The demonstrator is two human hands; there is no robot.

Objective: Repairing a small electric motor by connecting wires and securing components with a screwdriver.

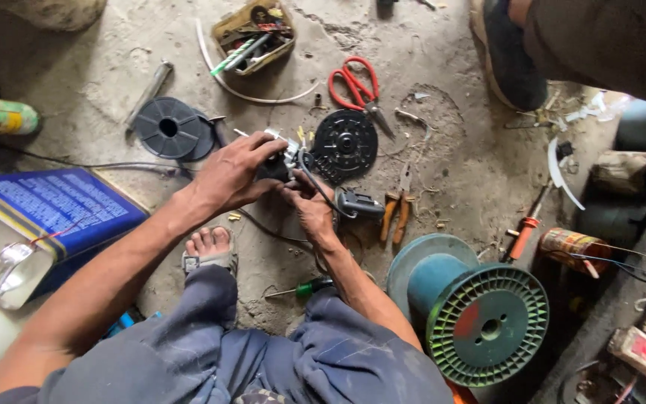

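Low over a dirty concrete floor, my left hand (233, 173) and my right hand (304, 206) meet on a small black electrical part (287, 158) with white and yellow bits. The left hand grips it from above. My right hand's fingers pinch it from below, where a black cable (315, 187) leaves it and runs to a black plug-like piece (360, 203). A round black slotted disc (345, 144) lies just beyond the hands.
Red scissors (354, 82), orange-handled pliers (396, 209), a green-handled screwdriver (304, 287), an orange screwdriver (526, 228), a black spool (170, 127), a green reel (484, 322), a tool box (254, 34), a blue tin (54, 206). Another person's foot (510, 60) is at top right.
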